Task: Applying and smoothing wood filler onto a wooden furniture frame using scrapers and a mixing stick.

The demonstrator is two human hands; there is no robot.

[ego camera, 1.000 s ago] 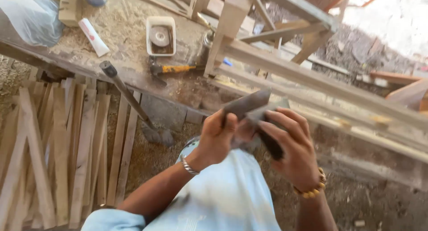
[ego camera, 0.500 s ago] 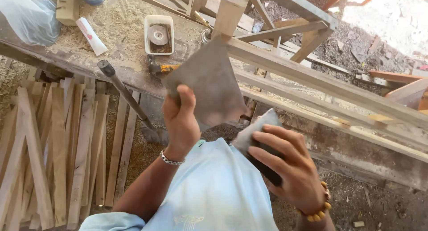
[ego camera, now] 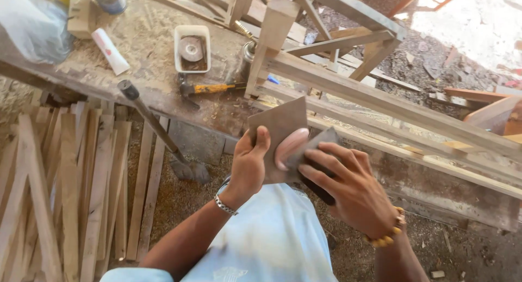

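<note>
Sandpaper sheet (ego camera: pixel 278 127), left hand (ego camera: pixel 249 165), white tube (ego camera: pixel 110 51)

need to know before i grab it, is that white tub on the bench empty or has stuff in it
Not empty. The white rectangular plastic tub on the sawdust-covered wooden workbench holds a round grey metal disc over brownish contents.

1. A brown sandpaper sheet (ego camera: pixel 277 131) is gripped by the left hand (ego camera: pixel 249 165)
2. A dark block (ego camera: pixel 314 168) is held by the right hand (ego camera: pixel 348 189)
3. A hammer (ego camera: pixel 209 88) is laid on the dusty counter (ego camera: pixel 147 42)
</note>
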